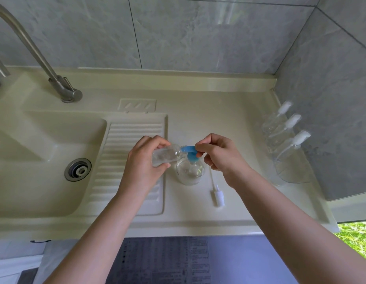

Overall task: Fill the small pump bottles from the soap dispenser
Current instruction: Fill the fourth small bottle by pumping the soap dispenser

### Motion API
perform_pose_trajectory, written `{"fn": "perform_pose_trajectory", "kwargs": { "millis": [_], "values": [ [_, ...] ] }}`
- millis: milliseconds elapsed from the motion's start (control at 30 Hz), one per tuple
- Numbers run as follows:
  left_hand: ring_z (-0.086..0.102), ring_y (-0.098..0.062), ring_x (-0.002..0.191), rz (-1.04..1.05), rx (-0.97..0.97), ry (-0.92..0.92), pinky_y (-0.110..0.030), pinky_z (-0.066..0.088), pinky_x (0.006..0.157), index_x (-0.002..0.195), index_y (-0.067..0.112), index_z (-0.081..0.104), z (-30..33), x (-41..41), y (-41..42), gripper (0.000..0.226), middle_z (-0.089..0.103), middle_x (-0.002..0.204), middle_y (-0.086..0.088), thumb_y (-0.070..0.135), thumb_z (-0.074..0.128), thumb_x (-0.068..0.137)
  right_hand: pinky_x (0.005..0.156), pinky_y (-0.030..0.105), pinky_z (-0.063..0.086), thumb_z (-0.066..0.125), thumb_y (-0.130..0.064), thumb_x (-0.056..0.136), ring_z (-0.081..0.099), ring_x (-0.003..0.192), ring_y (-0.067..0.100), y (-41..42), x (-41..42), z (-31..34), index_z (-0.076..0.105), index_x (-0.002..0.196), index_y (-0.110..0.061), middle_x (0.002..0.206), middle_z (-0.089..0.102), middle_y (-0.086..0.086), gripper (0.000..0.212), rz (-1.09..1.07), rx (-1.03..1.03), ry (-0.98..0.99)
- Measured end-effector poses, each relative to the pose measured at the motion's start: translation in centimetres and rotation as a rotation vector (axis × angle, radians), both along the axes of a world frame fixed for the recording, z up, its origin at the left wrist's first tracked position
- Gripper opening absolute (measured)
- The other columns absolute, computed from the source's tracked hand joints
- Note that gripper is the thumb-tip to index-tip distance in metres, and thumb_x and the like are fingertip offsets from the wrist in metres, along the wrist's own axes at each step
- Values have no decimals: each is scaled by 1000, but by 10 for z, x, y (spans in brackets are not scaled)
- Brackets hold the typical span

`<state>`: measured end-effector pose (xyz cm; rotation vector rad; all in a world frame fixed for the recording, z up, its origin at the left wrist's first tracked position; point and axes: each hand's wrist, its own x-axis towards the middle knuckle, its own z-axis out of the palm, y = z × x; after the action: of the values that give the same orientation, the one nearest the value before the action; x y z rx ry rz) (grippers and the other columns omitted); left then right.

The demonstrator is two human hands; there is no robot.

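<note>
A clear round soap dispenser point(189, 172) with a blue pump head point(189, 150) stands on the cream counter. My left hand point(146, 160) grips a small clear bottle point(165, 155) without its pump, tilted on its side with its open mouth at the blue spout. My right hand point(218, 154) has its fingers curled over the back of the blue pump head. The small bottle's white pump point(218, 194) with its long tube lies on the counter just right of the dispenser. Three more small clear pump bottles point(280, 132) with white tops stand in a row at the right wall.
A sink basin point(44, 152) with a metal drain and a ribbed drainboard point(128, 160) lies to the left, under a steel tap point(61, 87). The tiled wall closes the right side. The counter's front edge point(178, 230) runs below my forearms.
</note>
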<state>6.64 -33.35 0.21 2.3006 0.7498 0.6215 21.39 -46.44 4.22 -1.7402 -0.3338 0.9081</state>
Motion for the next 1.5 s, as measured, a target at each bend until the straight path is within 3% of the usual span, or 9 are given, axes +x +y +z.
{"fn": "perform_pose_trajectory", "kwargs": {
  "millis": [167,633,767,1200,1333,1500],
  "values": [
    [53,8,87,3,-5,-16,-2,35,78,98,22,68,1,2,0,49,61,96,9,2,89,58,41,13,32,60,-3,90,40,43,8,0,1,2,58,77,-11,62,64,0,16,12,-10,-12],
    [55,-2,86,1,10,-6,-3,36,77,97,22,68,0,4,0,48,60,95,9,2,89,59,40,14,30,59,-2,90,39,43,9,0,-1,0,57,74,-12,64,63,2,19,-3,-14,4],
    [54,-2,86,3,4,-18,-3,36,78,98,22,68,2,3,-1,49,61,96,9,1,89,58,42,16,29,63,-5,88,38,49,12,1,4,5,62,79,-11,63,67,-1,10,21,-50,1],
    [52,14,89,7,3,-21,-1,34,77,98,21,68,2,3,-1,49,61,96,8,2,89,58,41,13,32,63,-4,89,39,44,7,0,6,7,63,81,-10,65,67,1,10,31,-29,-9],
    [52,13,88,0,1,1,-1,34,78,98,23,68,-2,3,-1,49,60,96,9,2,89,59,40,12,30,62,-3,91,39,40,5,-1,2,3,59,79,-9,63,65,0,14,41,-34,-13],
    [54,-1,86,0,10,-9,-2,35,77,99,22,68,0,1,-2,49,61,97,8,4,90,59,40,12,31,62,-2,89,38,43,7,1,6,9,64,79,-11,66,67,3,13,61,-61,-37]
  ]
}}
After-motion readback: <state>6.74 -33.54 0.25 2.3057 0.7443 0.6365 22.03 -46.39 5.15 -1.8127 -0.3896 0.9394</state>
